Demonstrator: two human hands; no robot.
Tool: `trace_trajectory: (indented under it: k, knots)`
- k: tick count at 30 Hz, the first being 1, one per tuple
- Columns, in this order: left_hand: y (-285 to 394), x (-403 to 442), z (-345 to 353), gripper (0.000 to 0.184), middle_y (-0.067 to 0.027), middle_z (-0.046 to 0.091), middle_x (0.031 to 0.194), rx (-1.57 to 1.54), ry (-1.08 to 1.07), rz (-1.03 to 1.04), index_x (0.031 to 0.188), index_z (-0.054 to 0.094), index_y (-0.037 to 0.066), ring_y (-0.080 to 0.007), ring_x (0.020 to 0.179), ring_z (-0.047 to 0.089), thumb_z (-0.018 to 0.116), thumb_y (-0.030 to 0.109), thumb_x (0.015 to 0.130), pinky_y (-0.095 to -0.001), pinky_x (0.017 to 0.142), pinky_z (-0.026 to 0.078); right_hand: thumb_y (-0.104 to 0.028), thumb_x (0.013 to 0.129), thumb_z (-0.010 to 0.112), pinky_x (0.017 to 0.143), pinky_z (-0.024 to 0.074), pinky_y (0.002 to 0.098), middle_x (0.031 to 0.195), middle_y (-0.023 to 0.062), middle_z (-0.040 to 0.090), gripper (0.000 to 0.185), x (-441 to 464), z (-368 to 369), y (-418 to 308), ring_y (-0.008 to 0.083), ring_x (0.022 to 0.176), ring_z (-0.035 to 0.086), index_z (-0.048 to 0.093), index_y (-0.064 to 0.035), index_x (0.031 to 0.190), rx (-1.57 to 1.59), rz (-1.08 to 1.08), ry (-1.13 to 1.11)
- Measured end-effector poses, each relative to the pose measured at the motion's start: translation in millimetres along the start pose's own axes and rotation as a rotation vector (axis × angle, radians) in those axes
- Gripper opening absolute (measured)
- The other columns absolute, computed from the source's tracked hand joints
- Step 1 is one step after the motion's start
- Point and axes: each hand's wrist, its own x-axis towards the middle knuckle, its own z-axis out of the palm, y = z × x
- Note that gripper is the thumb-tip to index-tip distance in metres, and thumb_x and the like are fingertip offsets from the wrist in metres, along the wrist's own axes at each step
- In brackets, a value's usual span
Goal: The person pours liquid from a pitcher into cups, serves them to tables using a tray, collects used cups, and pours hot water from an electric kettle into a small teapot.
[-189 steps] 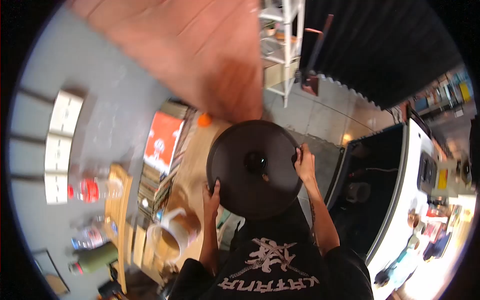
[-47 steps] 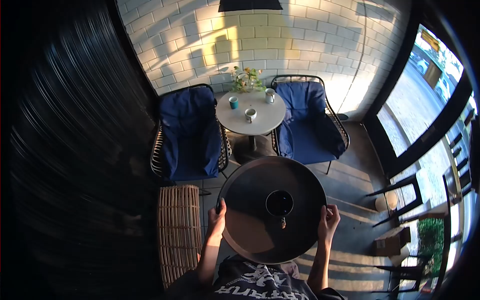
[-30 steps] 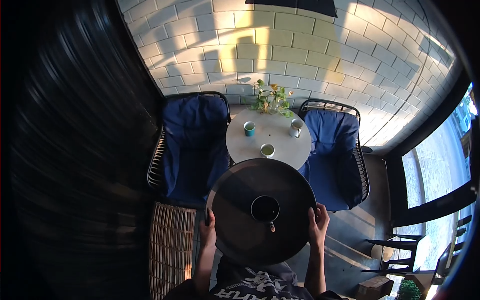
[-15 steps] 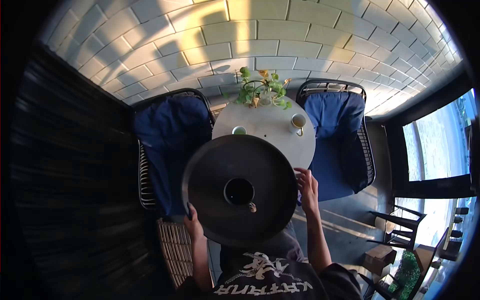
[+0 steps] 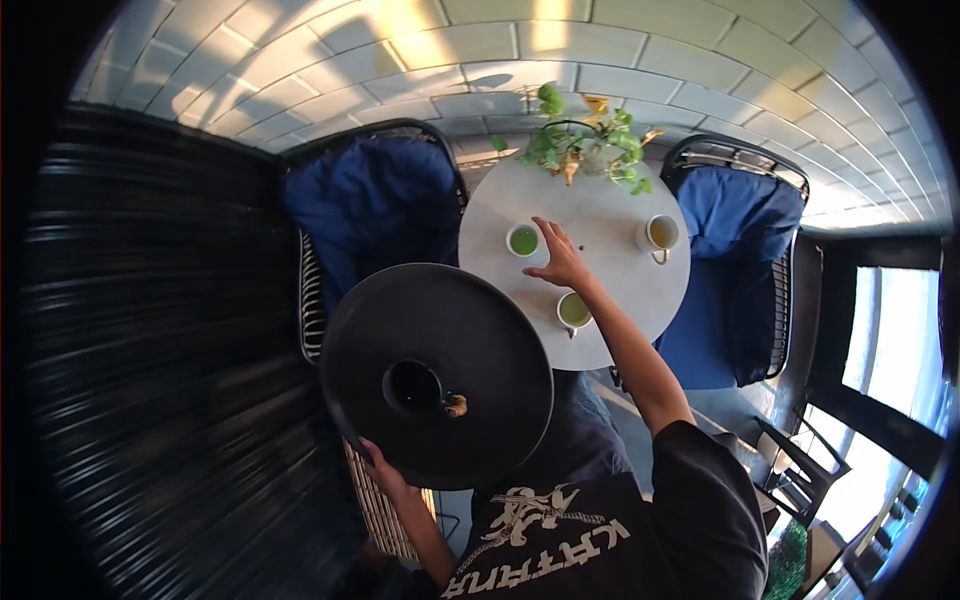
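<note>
My left hand (image 5: 388,472) grips the near-left rim of a round black tray (image 5: 490,340), held in front of me beside the table. On the tray stand a dark round cup (image 5: 412,388) and a small brownish crumpled piece (image 5: 456,405). My right hand (image 5: 562,260) reaches over the table, thumb and fingers spread just right of a small white cup (image 5: 522,241) of green liquid. It holds nothing; whether a fingertip touches that cup, I cannot tell. Below the right hand sits a white mug (image 5: 573,311) with green liquid. Another white mug (image 5: 660,234), with yellowish liquid, stands at the right.
The round pale table (image 5: 500,200) bears a leafy plant (image 5: 575,145) at the back, near a white brick wall (image 5: 600,45). Blue-cushioned chairs stand left (image 5: 380,200) and right (image 5: 735,215). A dark ribbed wall (image 5: 160,330) is close at left.
My right hand has left the tray's right side and reached out over the table. The tray, now in my left hand alone, has shifted left, revealing the near mug.
</note>
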Motion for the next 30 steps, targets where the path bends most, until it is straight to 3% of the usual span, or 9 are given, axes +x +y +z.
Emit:
trace_trajectory:
  k: [4,7,12,22,30]
  knots:
    - [-10,-20,1,0.063,-0.0194,0.047,0.136,-0.076,-0.04,0.031,0.138,0.035,-0.005,-0.0295,0.119,0.053,0.056,0.037,0.097,-0.0404,0.097,0.05,-0.02,0.062,0.083,0.099,0.043,0.046,0.128,0.0208,0.051,0.095,6,33,8,0.039,0.116,0.053,0.033,-0.0069,0.142,0.042,0.014,-0.036]
    - [-16,-29,5,0.066,-0.0209,0.047,0.136,-0.035,0.067,-0.026,0.138,0.035,-0.007,-0.0305,0.119,0.053,0.057,0.039,0.096,-0.0413,0.096,0.05,-0.014,0.062,0.08,0.095,0.0452,0.0453,0.121,0.0207,0.055,0.087,14,40,7,0.0395,0.112,0.055,0.038,-0.005,0.137,0.146,0.079,-0.006]
    - [-41,-26,-6,0.068,-0.0224,0.046,0.136,-0.083,-0.043,-0.029,0.137,0.035,-0.007,-0.0322,0.118,0.053,0.058,0.04,0.095,-0.0419,0.096,0.051,-0.009,0.063,0.076,0.085,0.0493,0.0458,0.106,0.0222,0.063,0.07,-3,16,5,0.0407,0.098,0.062,0.046,-0.0018,0.126,0.193,0.162,0.116]
    - [-52,-23,4,0.07,-0.0231,0.043,0.138,-0.041,-0.033,-0.072,0.139,0.033,-0.006,-0.0328,0.12,0.052,0.059,0.041,0.094,-0.043,0.098,0.05,-0.009,0.064,0.077,0.084,0.051,0.0429,0.102,0.021,0.065,0.067,-104,-64,40,0.039,0.097,0.064,0.047,-0.0008,0.123,0.069,0.419,0.297]
    - [-63,-11,2,0.072,-0.0235,0.04,0.141,-0.089,-0.112,-0.079,0.143,0.027,-0.003,-0.0341,0.123,0.05,0.06,0.038,0.094,-0.0451,0.101,0.048,-0.008,0.064,0.078,0.083,0.0512,0.0428,0.102,0.0206,0.065,0.064,-155,-67,54,0.0393,0.095,0.065,0.047,-0.0023,0.12,0.075,0.542,0.396]
